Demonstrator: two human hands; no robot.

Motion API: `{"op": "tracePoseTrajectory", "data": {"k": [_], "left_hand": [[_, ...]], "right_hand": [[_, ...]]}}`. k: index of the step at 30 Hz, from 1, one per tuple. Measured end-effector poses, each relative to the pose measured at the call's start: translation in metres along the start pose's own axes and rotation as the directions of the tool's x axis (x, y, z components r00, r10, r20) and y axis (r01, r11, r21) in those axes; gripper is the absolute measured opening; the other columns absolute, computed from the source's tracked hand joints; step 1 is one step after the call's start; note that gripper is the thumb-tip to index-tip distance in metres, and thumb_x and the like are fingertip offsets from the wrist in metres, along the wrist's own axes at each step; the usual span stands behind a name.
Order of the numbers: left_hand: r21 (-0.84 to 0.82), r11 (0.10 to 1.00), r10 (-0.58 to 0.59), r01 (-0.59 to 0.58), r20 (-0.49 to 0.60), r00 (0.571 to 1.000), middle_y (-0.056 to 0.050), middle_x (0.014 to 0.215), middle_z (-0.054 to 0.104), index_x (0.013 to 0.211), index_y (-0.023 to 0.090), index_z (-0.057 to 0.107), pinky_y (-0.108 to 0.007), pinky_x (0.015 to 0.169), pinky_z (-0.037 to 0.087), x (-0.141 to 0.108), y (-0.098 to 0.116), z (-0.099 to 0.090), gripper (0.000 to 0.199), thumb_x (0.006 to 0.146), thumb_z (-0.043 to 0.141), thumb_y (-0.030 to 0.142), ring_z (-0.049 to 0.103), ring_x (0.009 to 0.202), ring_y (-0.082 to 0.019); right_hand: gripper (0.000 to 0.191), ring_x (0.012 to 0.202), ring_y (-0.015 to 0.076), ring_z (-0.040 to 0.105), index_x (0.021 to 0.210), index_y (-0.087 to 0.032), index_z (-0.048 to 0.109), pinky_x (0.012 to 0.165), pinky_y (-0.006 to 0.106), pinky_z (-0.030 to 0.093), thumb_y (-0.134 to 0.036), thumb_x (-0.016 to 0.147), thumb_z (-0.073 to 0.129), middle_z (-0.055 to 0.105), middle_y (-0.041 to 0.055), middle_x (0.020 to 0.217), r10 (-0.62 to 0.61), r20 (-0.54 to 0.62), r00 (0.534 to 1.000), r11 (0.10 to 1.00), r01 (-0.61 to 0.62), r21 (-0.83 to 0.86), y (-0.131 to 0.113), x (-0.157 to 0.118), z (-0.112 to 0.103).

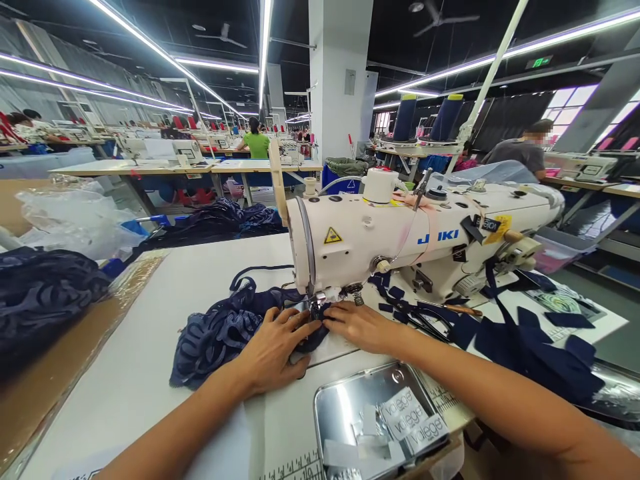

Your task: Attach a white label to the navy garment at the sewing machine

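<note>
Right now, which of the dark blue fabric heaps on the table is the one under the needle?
The lace piece beneath the left hand, fed under the sewing machine head. The far-left heap and the strips beyond the right hand lie untouched.

Both forearms bare, no sleeves; left hand [273, 350], right hand [361, 327] ungloved.

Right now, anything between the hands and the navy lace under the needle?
Nothing visible. Left hand lies flat on the navy lace fabric; right hand touches it beside the presser foot of the sewing machine.
</note>
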State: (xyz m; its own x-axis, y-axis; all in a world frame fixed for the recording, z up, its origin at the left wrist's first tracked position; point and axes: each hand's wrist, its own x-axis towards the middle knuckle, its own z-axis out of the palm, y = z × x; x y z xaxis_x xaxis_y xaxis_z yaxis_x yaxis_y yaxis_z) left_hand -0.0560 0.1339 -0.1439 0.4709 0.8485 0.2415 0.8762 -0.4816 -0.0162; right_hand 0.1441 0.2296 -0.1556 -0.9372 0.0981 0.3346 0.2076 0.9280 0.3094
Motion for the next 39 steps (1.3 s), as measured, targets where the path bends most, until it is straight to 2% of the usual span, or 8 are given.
{"op": "tracePoseTrajectory", "data": {"k": [3, 6, 15, 22, 25, 30, 34, 39], "left_hand": [[-0.006, 0.999, -0.041, 0.041, 0.055, 0.998, 0.001, 0.122, 0.037, 0.12, 0.03, 0.043, -0.036, 0.084, 0.022, 0.0, 0.004, -0.003, 0.049, 0.071, 0.042, 0.036, 0.033, 0.104, -0.019], [0.001, 0.997, -0.075, 0.075, 0.061, 0.995, 0.0, 0.121, 0.037, 0.119, 0.029, 0.046, -0.035, 0.081, 0.025, 0.001, 0.007, -0.003, 0.047, 0.072, 0.041, 0.037, 0.033, 0.102, -0.02], [0.07, 0.991, -0.117, 0.114, 0.031, 0.993, -0.002, 0.12, 0.038, 0.118, 0.025, 0.048, -0.035, 0.081, 0.026, 0.003, 0.013, 0.007, 0.042, 0.08, 0.035, 0.04, 0.032, 0.101, -0.019], [0.11, 0.99, -0.092, 0.091, 0.003, 0.996, -0.007, 0.12, 0.038, 0.119, 0.021, 0.047, -0.036, 0.08, 0.026, 0.003, 0.012, 0.01, 0.044, 0.082, 0.033, 0.04, 0.033, 0.1, -0.022], [0.149, 0.984, -0.096, 0.092, 0.019, 0.995, -0.007, 0.122, 0.035, 0.122, 0.023, 0.045, -0.037, 0.082, 0.026, 0.002, 0.011, 0.012, 0.045, 0.083, 0.03, 0.041, 0.032, 0.101, -0.022], [0.134, 0.989, -0.06, 0.067, -0.051, 0.997, -0.009, 0.119, 0.039, 0.119, 0.019, 0.048, -0.037, 0.079, 0.028, 0.003, 0.013, 0.012, 0.043, 0.083, 0.033, 0.038, 0.035, 0.099, -0.022], [0.15, 0.984, -0.094, 0.094, -0.006, 0.996, -0.008, 0.119, 0.039, 0.12, 0.02, 0.047, -0.037, 0.08, 0.027, 0.003, 0.014, 0.011, 0.044, 0.083, 0.032, 0.039, 0.035, 0.099, -0.022], [0.143, 0.983, -0.115, 0.115, -0.006, 0.993, -0.011, 0.118, 0.039, 0.118, 0.016, 0.049, -0.039, 0.081, 0.027, 0.005, 0.018, 0.01, 0.045, 0.083, 0.031, 0.037, 0.035, 0.099, -0.023]], "right_hand": [[0.024, 0.087, 0.018, 0.043, 0.096, -0.012, 0.057, 0.059, 0.026, 0.044, -0.013, 0.078, 0.042, 0.05, 0.0045, 0.101, -0.017, -0.082, 0.997, 1.0, 0.015, -0.023, 0.004, 0.001, 0.001], [0.023, 0.086, 0.017, 0.044, 0.094, -0.012, 0.059, 0.062, 0.025, 0.044, -0.013, 0.077, 0.043, 0.051, 0.0037, 0.101, -0.037, -0.176, 0.984, 0.999, 0.033, -0.026, 0.006, 0.0, 0.002], [0.025, 0.086, 0.0166, 0.044, 0.094, -0.011, 0.06, 0.068, 0.026, 0.042, -0.009, 0.072, 0.048, 0.051, 0.0033, 0.104, -0.05, -0.275, 0.96, 0.999, 0.049, -0.01, 0.008, -0.001, 0.008], [0.029, 0.08, 0.0151, 0.048, 0.096, -0.014, 0.061, 0.063, 0.025, 0.042, -0.007, 0.073, 0.045, 0.05, 0.0004, 0.107, -0.021, -0.273, 0.962, 1.0, 0.015, -0.026, 0.008, -0.001, 0.006], [0.031, 0.081, 0.0156, 0.048, 0.097, -0.013, 0.06, 0.064, 0.025, 0.043, -0.006, 0.069, 0.049, 0.049, 0.0009, 0.108, -0.024, -0.277, 0.96, 1.0, 0.018, -0.023, 0.008, -0.001, 0.008], [0.03, 0.084, 0.0153, 0.047, 0.097, -0.012, 0.06, 0.07, 0.025, 0.042, -0.006, 0.073, 0.044, 0.049, 0.0014, 0.108, -0.026, -0.291, 0.956, 1.0, 0.027, -0.002, 0.009, 0.001, 0.01], [0.029, 0.083, 0.0151, 0.049, 0.095, -0.011, 0.061, 0.072, 0.026, 0.042, -0.008, 0.078, 0.038, 0.051, 0.0023, 0.105, -0.023, -0.316, 0.949, 1.0, 0.029, 0.013, 0.009, 0.001, 0.009], [0.032, 0.085, 0.016, 0.05, 0.098, -0.01, 0.06, 0.074, 0.027, 0.042, -0.003, 0.07, 0.047, 0.051, 0.0039, 0.105, 0.0, -0.288, 0.958, 0.998, 0.017, 0.057, 0.01, 0.002, 0.013]]}}
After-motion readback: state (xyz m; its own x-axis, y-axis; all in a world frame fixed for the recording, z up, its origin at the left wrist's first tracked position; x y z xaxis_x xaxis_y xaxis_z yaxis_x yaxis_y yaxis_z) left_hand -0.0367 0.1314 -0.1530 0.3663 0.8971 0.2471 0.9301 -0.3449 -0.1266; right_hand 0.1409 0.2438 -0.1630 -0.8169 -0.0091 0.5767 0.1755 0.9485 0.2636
